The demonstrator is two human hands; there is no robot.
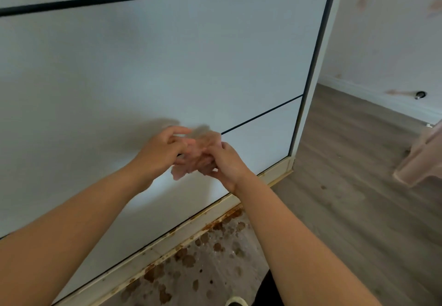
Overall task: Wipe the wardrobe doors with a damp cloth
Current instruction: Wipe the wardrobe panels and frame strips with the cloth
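A pale wardrobe door point(167, 66) with thin black lines across it fills most of the view. A small pinkish cloth point(198, 155) is bunched between both hands in front of the door's lower part, blurred by motion. My left hand point(160, 150) holds the cloth's left side with curled fingers. My right hand point(227, 162) grips its right side from below. The cloth is slightly off the door surface; I cannot tell whether it touches it.
A white plinth point(167, 241) with rusty stains runs under the door. The grey wood floor point(346, 186) shows brown blotches near the plinth. A pink fabric item point(421, 162) hangs at the right edge. A white wall with skirting point(382, 42) stands to the right.
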